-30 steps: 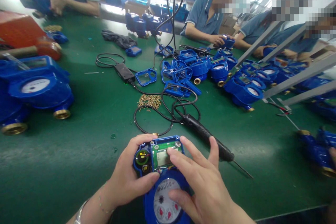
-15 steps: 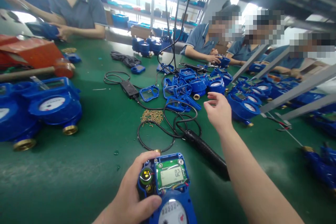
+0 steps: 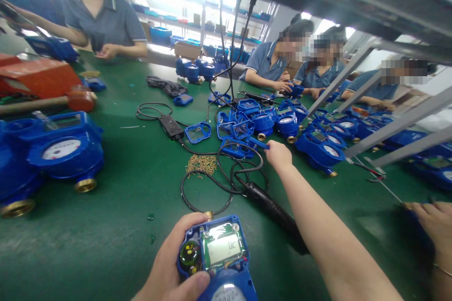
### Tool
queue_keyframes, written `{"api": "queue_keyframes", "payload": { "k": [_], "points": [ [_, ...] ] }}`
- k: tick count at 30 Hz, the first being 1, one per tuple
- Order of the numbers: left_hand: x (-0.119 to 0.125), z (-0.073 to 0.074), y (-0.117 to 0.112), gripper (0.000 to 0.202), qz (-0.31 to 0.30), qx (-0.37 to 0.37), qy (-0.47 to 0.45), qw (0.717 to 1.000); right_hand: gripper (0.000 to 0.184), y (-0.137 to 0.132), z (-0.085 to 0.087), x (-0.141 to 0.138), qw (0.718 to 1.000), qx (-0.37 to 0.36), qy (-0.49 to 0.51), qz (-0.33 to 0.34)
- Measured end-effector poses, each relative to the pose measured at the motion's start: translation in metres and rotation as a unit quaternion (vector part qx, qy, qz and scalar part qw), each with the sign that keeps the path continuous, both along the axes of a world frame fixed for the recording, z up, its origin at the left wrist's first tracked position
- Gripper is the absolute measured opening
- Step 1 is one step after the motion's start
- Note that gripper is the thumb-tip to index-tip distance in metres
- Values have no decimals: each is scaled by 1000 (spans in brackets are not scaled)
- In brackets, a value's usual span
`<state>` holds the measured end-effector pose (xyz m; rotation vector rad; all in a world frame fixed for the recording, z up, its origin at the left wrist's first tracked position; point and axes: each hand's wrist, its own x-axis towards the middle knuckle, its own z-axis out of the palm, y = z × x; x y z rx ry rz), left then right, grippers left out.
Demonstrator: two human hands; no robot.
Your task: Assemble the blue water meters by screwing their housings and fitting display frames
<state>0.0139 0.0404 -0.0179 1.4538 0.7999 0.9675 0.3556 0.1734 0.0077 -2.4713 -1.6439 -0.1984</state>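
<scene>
My left hand (image 3: 173, 258) is wrapped round the side of a blue water meter (image 3: 242, 278) at the bottom of the view. The meter's upper housing lies uncovered, showing a green circuit board with a small display and a round dark part beside it. My right hand (image 3: 280, 156) reaches forward, its fingers closed on the end of a blue plastic cover (image 3: 257, 143). That cover lies against a pile of similar blue frames (image 3: 235, 148). Below the pile a black cable (image 3: 189, 202) loops towards a black cylindrical tool (image 3: 271, 204), partly hidden by my right forearm.
Small brass screws (image 3: 202, 164) lie heaped on the green table (image 3: 106, 235). Blue meters stand at left (image 3: 67, 150) and right (image 3: 321, 150). A mallet (image 3: 81, 98), an orange bin (image 3: 38, 77) and a black adapter box (image 3: 171, 127) are there too. A co-worker's hand (image 3: 436, 225) enters at right.
My right hand has moved down and closed on the blue cover. The meter in my left hand has shifted slightly down and left. Another person's hand has appeared at the right edge.
</scene>
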Motion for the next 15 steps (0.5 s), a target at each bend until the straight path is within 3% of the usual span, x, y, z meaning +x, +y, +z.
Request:
{"api": "queue_keyframes", "payload": {
  "k": [4, 9, 12, 15],
  "points": [
    [1, 4, 0, 59, 14, -23, -1, 1000, 12, -49, 15, -1, 989, 135, -39, 45],
    [-3, -1, -1, 67, 55, -13, 22, 998, 13, -142, 30, -12, 929, 310, -77, 187],
    [-13, -4, 0, 60, 105, 85, 109, 985, 13, -193, 34, -26, 897, 339, -85, 269],
    [-16, 8, -4, 48, 125, 234, 215, 940, 18, -228, 36, -40, 886, 327, -63, 323]
  ]
}}
